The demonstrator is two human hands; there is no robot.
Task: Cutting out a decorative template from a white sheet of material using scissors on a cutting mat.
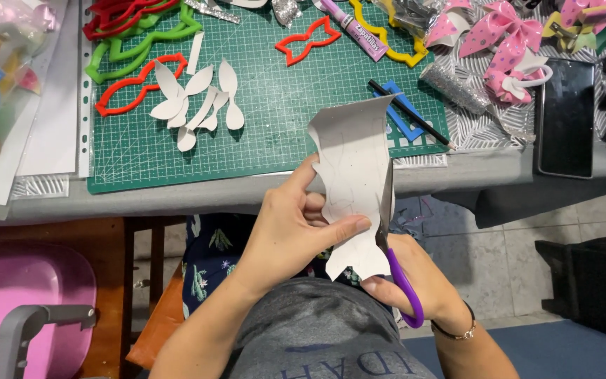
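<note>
Where the grey table fills the upper half of the frame, a green cutting mat lies on it, strewn with white paper cut-outs, red, green and yellow outline templates, a glue tube and a black pencil; pink bows and a dark phone sit at the upper right. Below the table's edge — pale floor tiles at right, a pink chair at lower left.

At frame centre, in front of the table edge, the left hand pinches a white paper piece, thumb pressed across its lower front and fingers curled behind. The right hand, just below and right of it, is closed through the purple handle of the scissors, whose blade runs up along the paper's right edge, touching it.

The paper's long axis stands nearly vertical in the frame — flared end toward the mat, wavy end toward the person's lap.
</note>
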